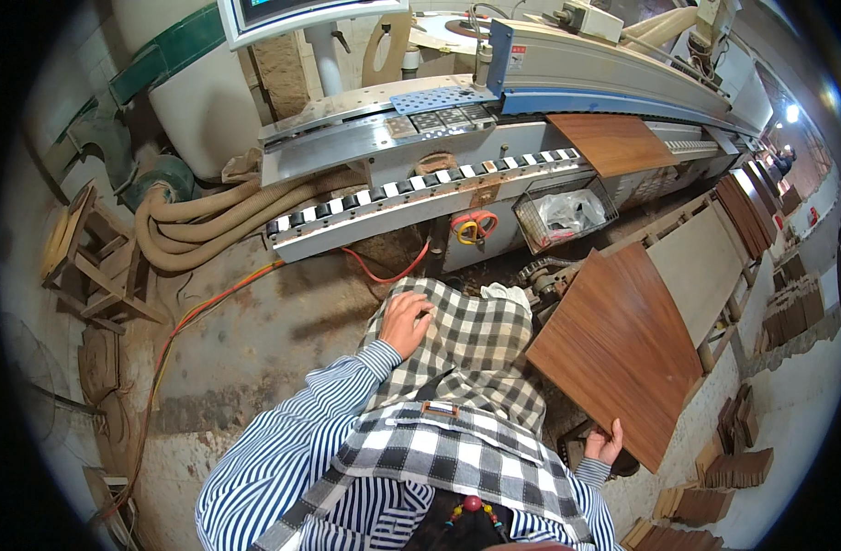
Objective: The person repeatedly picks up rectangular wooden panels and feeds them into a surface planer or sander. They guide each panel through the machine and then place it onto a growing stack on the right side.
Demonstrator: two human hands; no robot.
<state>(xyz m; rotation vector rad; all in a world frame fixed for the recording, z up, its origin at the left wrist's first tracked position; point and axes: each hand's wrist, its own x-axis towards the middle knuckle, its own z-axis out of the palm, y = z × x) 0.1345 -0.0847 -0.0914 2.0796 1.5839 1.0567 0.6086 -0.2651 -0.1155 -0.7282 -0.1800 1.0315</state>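
Observation:
My left hand rests on the checked apron over my lap, holding nothing, its fingers loosely bent. At lower right, my right hand grips the near edge of a wood-grain panel, with part of the fingers hidden beneath it. That panel lies tilted over the roller conveyor, beside a grey-beige board. Another wood-grain panel lies on the edge-banding machine, partly under its blue-edged beam.
Scissors and a wire basket with plastic hang on the machine's front. Ribbed hoses and a wooden stool stand left. Cables cross the floor. Stacked panels and small boards lie right; a person is far off.

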